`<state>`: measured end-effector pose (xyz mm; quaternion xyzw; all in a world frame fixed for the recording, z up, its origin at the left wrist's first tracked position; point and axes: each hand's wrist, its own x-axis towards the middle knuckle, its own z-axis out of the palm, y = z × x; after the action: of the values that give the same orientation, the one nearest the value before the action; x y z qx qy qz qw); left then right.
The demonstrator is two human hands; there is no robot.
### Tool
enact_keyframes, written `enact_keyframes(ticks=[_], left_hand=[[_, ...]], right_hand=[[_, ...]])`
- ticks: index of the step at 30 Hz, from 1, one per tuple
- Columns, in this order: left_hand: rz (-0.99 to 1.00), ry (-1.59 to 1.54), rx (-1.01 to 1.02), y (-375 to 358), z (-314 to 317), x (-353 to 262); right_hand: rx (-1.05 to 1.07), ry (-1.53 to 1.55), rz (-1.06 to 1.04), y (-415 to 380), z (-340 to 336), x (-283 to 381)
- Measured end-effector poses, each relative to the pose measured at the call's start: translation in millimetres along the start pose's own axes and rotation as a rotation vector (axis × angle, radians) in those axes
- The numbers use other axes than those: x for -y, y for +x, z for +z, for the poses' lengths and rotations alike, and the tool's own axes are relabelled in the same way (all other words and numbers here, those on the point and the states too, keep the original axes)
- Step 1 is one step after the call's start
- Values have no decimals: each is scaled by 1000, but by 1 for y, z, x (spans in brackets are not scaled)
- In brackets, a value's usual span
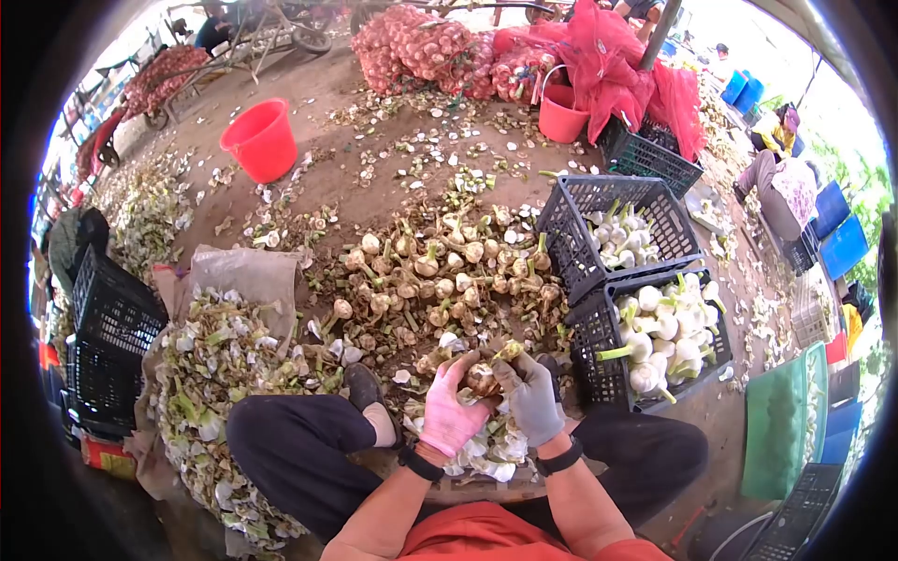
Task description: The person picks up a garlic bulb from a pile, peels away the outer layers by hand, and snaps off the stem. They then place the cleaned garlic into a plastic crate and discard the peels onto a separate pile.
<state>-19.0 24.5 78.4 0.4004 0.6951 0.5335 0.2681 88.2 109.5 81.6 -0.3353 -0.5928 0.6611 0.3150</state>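
Observation:
Between my knees, my left hand (454,409) in a pink-and-white glove and my right hand (531,400) in a grey glove are both closed around one garlic bulb (482,378). Brownish outer skin still covers the bulb, and its short stalk end points up by my right fingers. In front of my hands lies a heap of untrimmed garlic (426,266) with dry roots and stalks. Loose white peelings (496,447) are scattered below my wrists.
To my right stand two black crates (591,360) of cleaned white garlic (666,327). A pile of peelings (210,411) lies at left, near stacked black crates (112,323). Red buckets (262,140) and net sacks (426,47) stand farther back. People (778,187) sit at far right.

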Motion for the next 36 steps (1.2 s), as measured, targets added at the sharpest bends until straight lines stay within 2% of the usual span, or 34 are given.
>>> enact_keyframes(ticks=[6, 8, 9, 11, 12, 14, 16, 18, 19, 20, 22, 23, 24, 26, 27, 28, 29, 30, 31, 32, 34, 36], left_hand=[[-84, -142, 83, 4, -6, 14], [-107, -390, 160, 6, -7, 14], [-109, -390, 161, 7, -6, 14], [-210, -627, 131, 8, -5, 17], [-212, -624, 133, 8, -6, 19], [-284, -953, 183, 8, -11, 23], [-237, -874, 136, 8, -9, 31], [-303, -896, 225, 15, -12, 48], [-428, -879, 219, 13, -15, 47], [-431, -880, 218, 14, -13, 56], [-404, -723, -7, 18, -7, 81], [-372, -634, -132, 14, -4, 74], [-375, -631, -129, 10, -5, 62], [-216, -610, -32, 2, -9, 36], [-224, -655, -74, -2, -2, 22], [-228, -651, -70, -4, -3, 21], [-264, -635, -3, -5, -3, 20], [-301, -620, 64, -6, -4, 19], [-303, -619, 69, -7, -5, 18], [-344, -715, 162, -8, -9, 17], [-431, -900, 358, -10, -13, 18], [-497, -984, 393, -15, -9, 23]], right_hand=[[108, -129, -61, 0, -8, 3], [70, -125, -50, -1, -7, 8], [69, -125, -47, -1, -7, 5], [-37, -309, -164, -1, -7, -1], [-39, -306, -162, -2, -6, -2], [-91, -336, -131, -4, -5, -1], [-87, -326, -125, -4, -5, -2], [-81, -319, -117, -6, -8, 1], [-25, -346, -81, -9, -11, 7], [30, -373, -47, -10, -13, 10], [71, -294, -11, -16, -16, -4], [111, -216, 21, -18, -17, -9], [108, -213, 23, -18, -17, -8], [38, -254, -46, -16, -15, -7], [32, -249, -42, -17, -13, -4], [-20, -158, 47, -18, -9, -1], [-72, -68, 134, -18, -6, 1], [-77, -65, 137, -17, -6, -1], [-120, -239, 50, -15, -7, -6], [-161, -413, -38, -12, -9, -11], [-211, -525, -52, 0, -16, -22], [-258, -638, -61, 7, -20, -34]])
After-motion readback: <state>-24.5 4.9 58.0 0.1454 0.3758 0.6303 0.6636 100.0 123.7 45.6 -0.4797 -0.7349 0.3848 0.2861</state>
